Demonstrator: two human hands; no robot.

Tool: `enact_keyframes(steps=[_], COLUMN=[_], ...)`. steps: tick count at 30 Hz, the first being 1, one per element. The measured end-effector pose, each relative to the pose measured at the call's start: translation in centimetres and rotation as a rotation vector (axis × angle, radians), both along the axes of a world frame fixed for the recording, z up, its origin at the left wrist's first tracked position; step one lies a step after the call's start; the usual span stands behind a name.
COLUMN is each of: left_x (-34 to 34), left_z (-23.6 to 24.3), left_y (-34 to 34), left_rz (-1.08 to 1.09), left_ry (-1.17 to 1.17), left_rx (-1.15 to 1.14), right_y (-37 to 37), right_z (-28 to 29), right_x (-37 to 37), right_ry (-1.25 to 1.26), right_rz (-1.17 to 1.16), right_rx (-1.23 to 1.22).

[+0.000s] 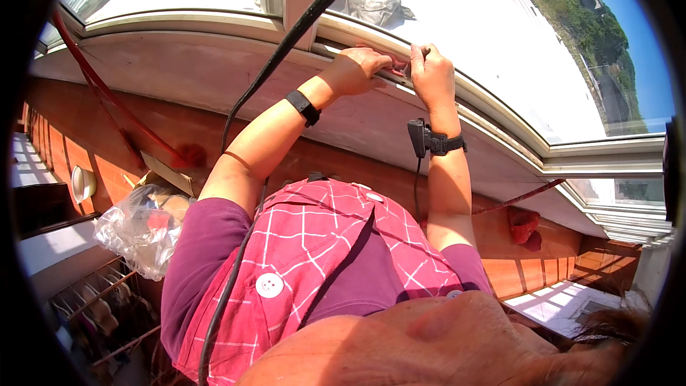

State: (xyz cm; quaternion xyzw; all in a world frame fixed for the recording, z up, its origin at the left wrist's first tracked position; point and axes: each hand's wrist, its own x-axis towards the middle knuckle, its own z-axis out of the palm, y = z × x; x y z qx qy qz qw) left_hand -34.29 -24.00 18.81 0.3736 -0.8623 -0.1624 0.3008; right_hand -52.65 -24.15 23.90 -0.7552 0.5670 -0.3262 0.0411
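My left hand (354, 71) reaches into the track of the window frame (321, 48), its fingers curled down beside a small pink-red item (398, 66), possibly a cloth. Just right of that item, my right hand (431, 78) is closed at the same track, thumb raised against the fingers; what it grips is too hidden to name. A black band (304, 107) is on my left wrist. My right wrist wears a black strapped device (420, 139) with a thin cable hanging from it.
Window glass (486, 43) faces me. A black cable (293, 39) crosses the sill wall (350, 121). Red bars (100, 78) slope at left, above a plastic bag (139, 229) and a white bowl (83, 183). A clothes rack (107, 300) stands lower left, a red object (523, 225) at right.
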Motion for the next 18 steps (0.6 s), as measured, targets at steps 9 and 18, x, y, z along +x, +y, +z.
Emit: enact_keyframes(steps=[9, 18], left_x=[-1.7, -2.8], left_z=[1.1, -4.9], left_y=[-0.9, -7.9], left_rz=[-0.057, -0.264], left_ry=[0.030, -0.018], left_rx=[-0.038, 0.002], right_y=[4.8, 5.7], right_z=[1.9, -6.3], right_x=[-4.2, -0.9], right_ry=[-0.118, -0.191], right_rz=[-0.429, -0.391], right_rx=[-0.311, -0.186])
